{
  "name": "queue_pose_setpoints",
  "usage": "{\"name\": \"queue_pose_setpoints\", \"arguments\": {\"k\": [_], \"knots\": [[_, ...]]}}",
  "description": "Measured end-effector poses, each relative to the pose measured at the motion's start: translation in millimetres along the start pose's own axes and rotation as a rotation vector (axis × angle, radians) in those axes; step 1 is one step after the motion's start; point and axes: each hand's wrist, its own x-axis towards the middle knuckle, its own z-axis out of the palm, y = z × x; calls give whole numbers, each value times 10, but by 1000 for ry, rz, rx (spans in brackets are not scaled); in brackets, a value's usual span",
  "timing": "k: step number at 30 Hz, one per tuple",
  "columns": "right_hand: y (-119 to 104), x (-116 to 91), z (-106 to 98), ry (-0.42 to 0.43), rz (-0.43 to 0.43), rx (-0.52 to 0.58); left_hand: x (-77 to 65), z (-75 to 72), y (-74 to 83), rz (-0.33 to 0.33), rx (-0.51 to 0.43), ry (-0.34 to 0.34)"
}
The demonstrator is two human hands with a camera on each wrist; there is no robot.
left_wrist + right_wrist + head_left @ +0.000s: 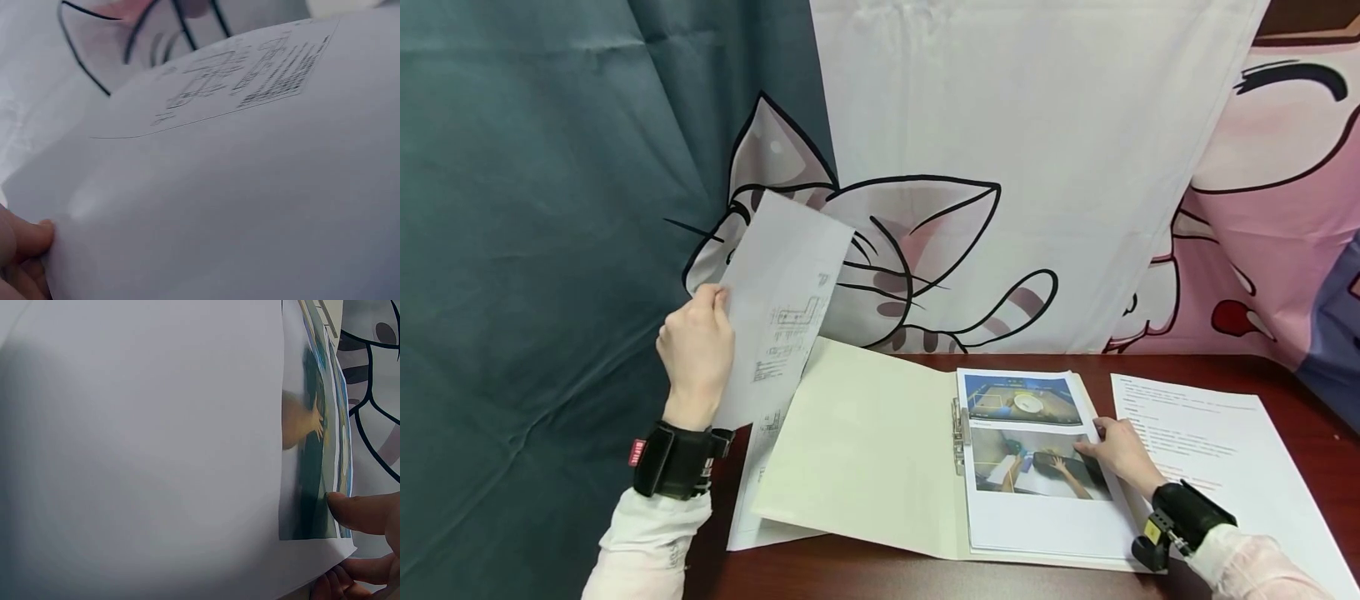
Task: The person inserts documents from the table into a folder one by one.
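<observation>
My left hand [696, 354] pinches the left edge of a white paper sheet [782, 275] printed with line drawings, holding it raised and tilted. In the left wrist view, the thumb [37, 237] lies against that sheet's edge. A cream file folder [857, 442] lies open with a metal clip [958, 433] at its spine. On its right side are photo pages [1037, 521] bearing two colour pictures. My right hand [1123, 454] grips their right edge; in the right wrist view the thumb [362, 512] is on top, fingers beneath the edge.
Another drawing sheet [756, 508] lies partly under the folder's left cover. A printed text page [1195, 433] rests on the dark red table [940, 579] at the right. Behind hangs a curtain [1060, 108] with cartoon cats.
</observation>
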Motion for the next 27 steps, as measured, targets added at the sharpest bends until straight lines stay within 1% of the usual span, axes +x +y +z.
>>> {"name": "queue_pose_setpoints", "arguments": {"k": [3, 5, 8, 10, 12, 16, 20, 23, 27], "knots": [[12, -6, 4, 0, 4, 3, 39, -7, 150, 56, -70, 68], [27, -6, 5, 1, -3, 3, 60, -4, 250, 79, -108, 99], [53, -7, 7, 1, -14, 1, 80, 16, 387, 94, -180, 124], [61, -6, 6, 4, -20, 0, 76, 48, 466, 93, -224, 121], [65, -8, 4, 8, -22, 0, 54, 102, 536, 89, -279, 101], [74, -15, -4, 11, -22, 4, -46, 238, 655, 52, -371, 22], [61, -31, -37, 30, -20, 15, -156, 374, 749, 4, -429, -54], [-8, -48, -91, 71, -23, 49, -211, 461, 811, -27, -466, -93], [-174, -64, -196, 126, -92, 134, -266, 561, 895, -74, -509, -135]]}}
